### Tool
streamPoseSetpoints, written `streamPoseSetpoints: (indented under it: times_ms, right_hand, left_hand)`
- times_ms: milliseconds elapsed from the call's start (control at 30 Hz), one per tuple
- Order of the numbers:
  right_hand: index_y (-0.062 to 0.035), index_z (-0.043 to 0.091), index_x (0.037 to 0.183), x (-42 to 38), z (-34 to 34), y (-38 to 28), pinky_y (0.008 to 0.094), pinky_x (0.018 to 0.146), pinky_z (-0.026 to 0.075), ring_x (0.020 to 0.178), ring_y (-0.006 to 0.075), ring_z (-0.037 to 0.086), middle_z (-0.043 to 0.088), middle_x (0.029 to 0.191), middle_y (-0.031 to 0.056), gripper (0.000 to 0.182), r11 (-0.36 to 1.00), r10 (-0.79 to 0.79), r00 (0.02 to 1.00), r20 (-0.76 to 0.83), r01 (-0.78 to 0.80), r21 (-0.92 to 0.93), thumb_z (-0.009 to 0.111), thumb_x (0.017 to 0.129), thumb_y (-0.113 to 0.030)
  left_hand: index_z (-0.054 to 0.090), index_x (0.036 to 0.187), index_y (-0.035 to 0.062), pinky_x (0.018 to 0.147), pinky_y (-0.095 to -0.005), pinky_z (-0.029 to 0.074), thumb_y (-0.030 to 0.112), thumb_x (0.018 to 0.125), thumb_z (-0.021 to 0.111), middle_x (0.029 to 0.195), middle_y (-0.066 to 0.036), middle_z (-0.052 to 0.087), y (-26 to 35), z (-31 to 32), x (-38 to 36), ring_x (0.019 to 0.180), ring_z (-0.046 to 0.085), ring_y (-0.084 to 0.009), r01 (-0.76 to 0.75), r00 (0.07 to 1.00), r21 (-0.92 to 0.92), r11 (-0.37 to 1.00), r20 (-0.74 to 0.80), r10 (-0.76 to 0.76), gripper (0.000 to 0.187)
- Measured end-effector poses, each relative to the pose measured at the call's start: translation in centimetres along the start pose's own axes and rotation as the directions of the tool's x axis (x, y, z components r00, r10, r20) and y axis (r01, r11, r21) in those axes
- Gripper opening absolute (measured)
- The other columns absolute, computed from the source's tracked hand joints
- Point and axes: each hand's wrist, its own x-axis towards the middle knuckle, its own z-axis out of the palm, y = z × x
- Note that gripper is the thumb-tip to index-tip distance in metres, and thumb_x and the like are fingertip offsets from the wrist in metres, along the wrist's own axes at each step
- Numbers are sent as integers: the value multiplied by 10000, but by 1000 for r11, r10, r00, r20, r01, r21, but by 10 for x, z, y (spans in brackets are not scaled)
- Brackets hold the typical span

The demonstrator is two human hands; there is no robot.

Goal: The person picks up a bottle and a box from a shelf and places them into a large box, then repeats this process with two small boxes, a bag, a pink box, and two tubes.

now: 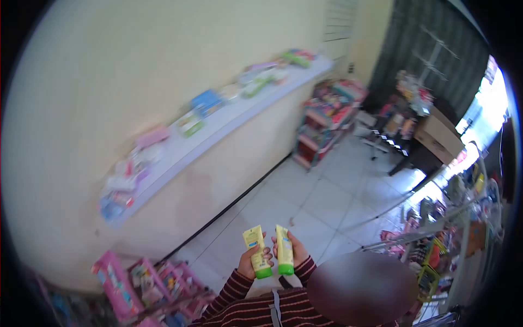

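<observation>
Two yellow tubes with green caps are held side by side at the lower middle, caps down. My left hand point(248, 263) is wrapped round the left tube point(254, 238), its thumb across the front. The right tube point(284, 252) is in my right hand point(298, 252), whose fingers close round its sides. A small gap separates the tubes. Striped sleeves cover both wrists.
A long wall shelf point(210, 126) bears packets and boxes. Pink baskets point(117, 286) stand at the lower left, a stocked trolley point(310, 143) by the wall. A cardboard box point(439, 136) and metal racks point(463, 245) are on the right.
</observation>
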Motion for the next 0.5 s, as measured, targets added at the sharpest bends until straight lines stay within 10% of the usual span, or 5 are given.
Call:
streamPoseSetpoints:
  times_ms: [500]
  right_hand:
    - [-22,384,1075,-172,-54,-211,323,706,426,752,203,502,485,887,119,402,649,-742,669,-32,730,216,438,798,-307]
  left_hand:
    - [311,1168,196,609,-294,361,199,775,460,725,-32,379,-148,52,271,629,377,-113,631,775,90,770,-41,-630,421]
